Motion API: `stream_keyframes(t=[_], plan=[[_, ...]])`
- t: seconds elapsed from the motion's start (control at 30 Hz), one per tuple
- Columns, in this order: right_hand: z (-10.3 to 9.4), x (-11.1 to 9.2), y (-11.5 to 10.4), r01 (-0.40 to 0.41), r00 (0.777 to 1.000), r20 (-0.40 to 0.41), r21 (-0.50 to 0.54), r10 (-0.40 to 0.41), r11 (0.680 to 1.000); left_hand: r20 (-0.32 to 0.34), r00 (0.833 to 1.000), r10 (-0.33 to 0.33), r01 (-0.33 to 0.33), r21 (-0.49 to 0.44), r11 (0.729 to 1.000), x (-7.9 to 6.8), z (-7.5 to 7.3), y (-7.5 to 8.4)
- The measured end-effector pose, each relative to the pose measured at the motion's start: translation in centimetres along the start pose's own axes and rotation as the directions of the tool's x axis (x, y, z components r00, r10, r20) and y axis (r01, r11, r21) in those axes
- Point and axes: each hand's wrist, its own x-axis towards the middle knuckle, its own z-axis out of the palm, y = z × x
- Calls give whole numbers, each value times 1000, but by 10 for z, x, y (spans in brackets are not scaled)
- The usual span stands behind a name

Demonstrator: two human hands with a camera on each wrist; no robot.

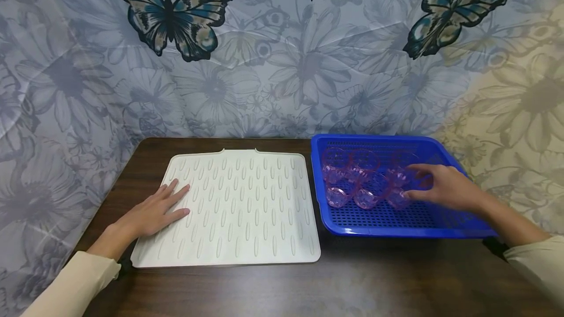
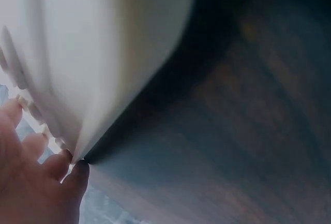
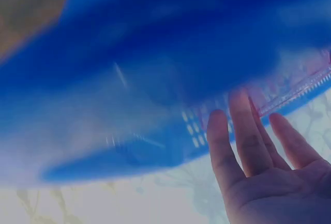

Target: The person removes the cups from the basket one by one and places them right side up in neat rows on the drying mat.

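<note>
Head view: the basket, blue and perforated, lies at centre right, holding translucent pink cups in its left and middle part; their rear outlines blend into the blue, and whether they are joined cannot be told. The right hand reaches in from the right edge, thumb and forefinger bowed apart at the rightmost cups; grip cannot be told. The left hand rests, fingers spread and holding nothing, on the white board at centre left. Both wrist views are blurred; sleeves are cut off by the frame.
</note>
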Motion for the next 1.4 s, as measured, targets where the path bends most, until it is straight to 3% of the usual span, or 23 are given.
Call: stream_keyframes(t=[0.23,0.7,0.97,1.1,1.3,1.4], plan=[[-14,-1,-7,-7,1000,-29,3,7,1000,-7,1000,2,-2,1,1000,-1,0,0],[-42,11,-38,97,978,-176,-116,-116,989,4,1000,-6,6,2,1000,-2,0,2],[-52,19,-78,87,984,-145,-93,-100,992,2,1000,0,0,10,1000,0,0,1],[-53,24,-100,162,974,-151,-52,-168,986,-2,1000,4,-4,13,1000,0,0,1],[-45,34,-129,356,924,-152,-2,-352,935,-9,1000,7,-7,13,1000,-2,0,1],[-39,40,-142,404,909,-123,28,-398,914,-14,1000,10,-10,14,1000,-2,1,1]])
